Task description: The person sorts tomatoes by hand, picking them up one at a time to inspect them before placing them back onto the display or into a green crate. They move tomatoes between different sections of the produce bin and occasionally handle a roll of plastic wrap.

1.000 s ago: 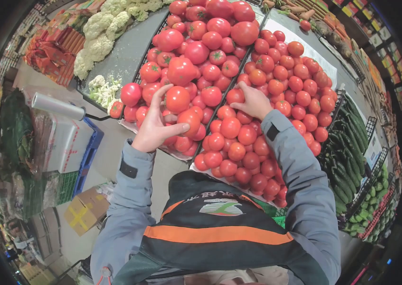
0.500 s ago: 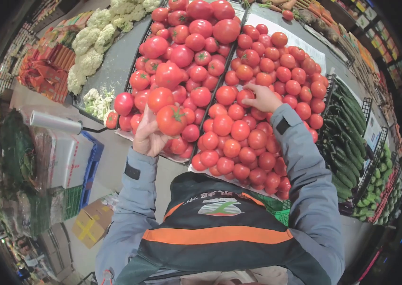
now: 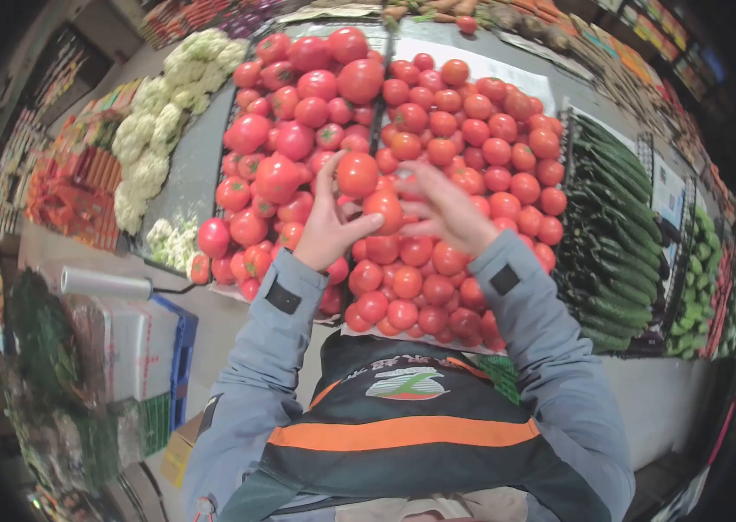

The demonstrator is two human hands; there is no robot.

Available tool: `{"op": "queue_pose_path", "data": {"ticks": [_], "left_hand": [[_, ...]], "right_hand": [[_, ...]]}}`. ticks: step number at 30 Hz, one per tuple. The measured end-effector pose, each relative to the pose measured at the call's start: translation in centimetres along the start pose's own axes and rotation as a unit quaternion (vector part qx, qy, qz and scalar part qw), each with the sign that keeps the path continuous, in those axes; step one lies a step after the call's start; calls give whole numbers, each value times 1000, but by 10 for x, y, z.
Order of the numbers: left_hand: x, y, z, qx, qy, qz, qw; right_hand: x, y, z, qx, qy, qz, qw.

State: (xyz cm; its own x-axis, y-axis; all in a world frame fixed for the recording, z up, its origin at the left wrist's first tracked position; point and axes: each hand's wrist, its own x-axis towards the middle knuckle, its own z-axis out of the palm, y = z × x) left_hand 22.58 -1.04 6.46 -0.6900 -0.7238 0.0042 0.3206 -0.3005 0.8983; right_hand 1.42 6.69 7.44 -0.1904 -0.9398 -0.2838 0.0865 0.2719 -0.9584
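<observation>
In the head view, my left hand [image 3: 330, 228] is closed round two red tomatoes over the left part of the display. Its forefinger lies along the upper tomato [image 3: 357, 175], and its thumb presses on the lower tomato [image 3: 382, 212]. Just to the right, my right hand [image 3: 444, 207] is smeared by motion, with its fingers apart and pointing at the held tomatoes. No tomato shows in it. Below both hands spread a heap of larger tomatoes [image 3: 277, 178] on the left and a heap of smaller round tomatoes [image 3: 496, 154] on the right.
A black divider [image 3: 376, 130] separates the two heaps. Cauliflowers [image 3: 159, 122] lie at the left, cucumbers [image 3: 607, 235] at the right. A roll of plastic bags [image 3: 105, 284] sticks out at the left, above wrapped boxes [image 3: 137, 344]. Carrots [image 3: 446, 7] lie at the back.
My left hand has moved right and up with its two tomatoes. My right hand has left the tomato it was gripping in the right heap and come left and down, beside the left hand.
</observation>
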Motion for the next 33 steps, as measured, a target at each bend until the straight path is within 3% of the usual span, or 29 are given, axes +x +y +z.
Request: {"op": "queue_pose_path", "data": {"ticks": [2,3,5,9,12,15,18,21,24,25,26,29,33], "left_hand": [[9,-2,22,226,-56,60,971],[13,-3,32,279,-80,74,954],[17,-4,48,420,-120,139,889],[21,-8,71,500,-179,166,831],[26,-10,80,461,-182,109,862],[44,-16,65,330,-168,58,927],[72,-6,35,257,-79,-33,963],[103,-5,0,103,-19,-120,987],[118,6,1,142,6,-116,983],[127,2,-4,299,-9,-59,952],[136,-1,-10,447,-22,-3,894],[147,-9,-10,663,-48,79,743],[147,-9,-7,768,-66,89,631]], "right_hand": [[-26,2,21,168,-13,43,985],[-38,1,27,214,-8,50,976],[-61,-2,32,208,37,66,975],[-88,6,22,210,89,33,973],[-97,17,11,265,116,-47,956],[-102,28,-4,303,125,-35,944],[-112,24,-24,381,166,83,906],[-110,31,-41,353,207,51,911],[-90,29,-54,153,187,24,970],[-78,34,-60,-8,186,-19,982],[-66,38,-65,-168,179,-60,968],[-32,47,-74,-410,124,-85,900],[-8,47,-88,-614,74,-113,777]]}}
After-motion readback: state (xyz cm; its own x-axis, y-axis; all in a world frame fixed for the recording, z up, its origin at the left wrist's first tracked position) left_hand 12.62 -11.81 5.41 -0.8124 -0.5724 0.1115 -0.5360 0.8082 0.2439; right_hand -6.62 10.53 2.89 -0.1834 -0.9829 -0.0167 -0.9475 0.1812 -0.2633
